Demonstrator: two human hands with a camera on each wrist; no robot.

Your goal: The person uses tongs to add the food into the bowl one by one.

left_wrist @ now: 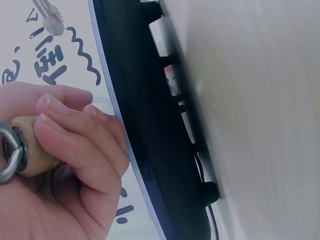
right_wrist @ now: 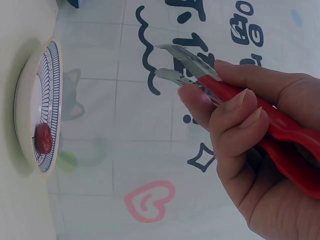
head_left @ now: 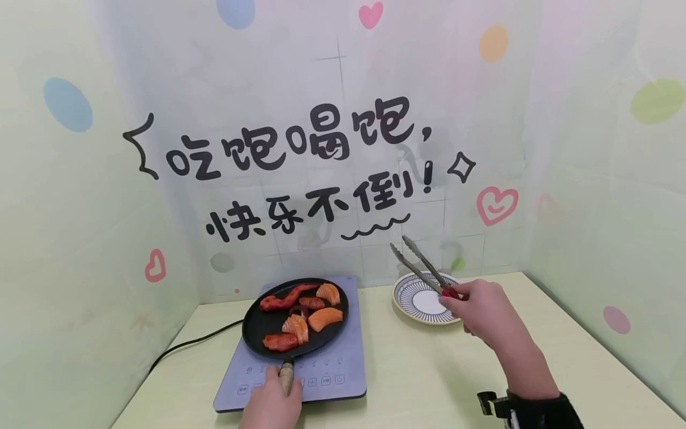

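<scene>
My left hand (head_left: 273,402) grips the wooden handle (head_left: 286,376) of a round black frying pan (head_left: 256,329). In the pan lie several orange salmon slices (head_left: 325,319) and reddish-brown pieces of meat (head_left: 280,341). The left wrist view shows fingers curled round the handle (left_wrist: 37,150), which ends in a metal ring (left_wrist: 14,154). My right hand (head_left: 485,313) holds metal tongs (head_left: 429,266) with red grips (right_wrist: 285,125). The tongs' tips are a little apart, with nothing between them, and point up above the patterned plate (head_left: 399,300). One dark red piece of food (right_wrist: 44,138) lies on that plate.
Under the pan is a lavender induction cooktop (head_left: 351,348), with a black cord (head_left: 195,341) running off left. The light table (head_left: 407,381) is enclosed by printed fabric walls (head_left: 332,71) at the back and both sides.
</scene>
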